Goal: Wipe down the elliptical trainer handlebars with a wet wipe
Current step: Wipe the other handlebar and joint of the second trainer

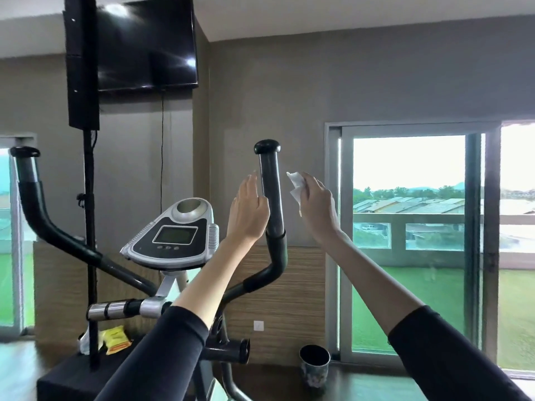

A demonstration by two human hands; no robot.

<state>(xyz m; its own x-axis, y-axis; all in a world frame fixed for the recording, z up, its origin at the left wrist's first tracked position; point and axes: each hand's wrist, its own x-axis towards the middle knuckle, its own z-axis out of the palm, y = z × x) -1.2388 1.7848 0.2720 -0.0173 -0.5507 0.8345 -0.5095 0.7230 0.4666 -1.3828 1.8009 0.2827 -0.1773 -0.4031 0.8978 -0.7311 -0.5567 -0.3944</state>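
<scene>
Handlebar [270, 195] stands upright between your hands. Your right hand [317, 204] pinches the wet wipe [296, 183] just beside it; left hand [249, 209] holds nothing.

1. This is a small exercise room in a home or lodging; which of the two cannot be told. An elliptical trainer [162, 285] with a grey console [175, 234] and long black handlebars [270, 192] fills the foreground.
2. A dark television [144, 41] hangs high on the wall, with a tall speaker [82, 82] on a pole stand in front of it.
3. A sliding glass door [405, 299] looks out over a balcony rail [405, 218] to rooftops and lawn.
4. Wood-grain panelling [289, 290] lines the lower wall, and a small bin [314, 367] stands on the floor.
</scene>
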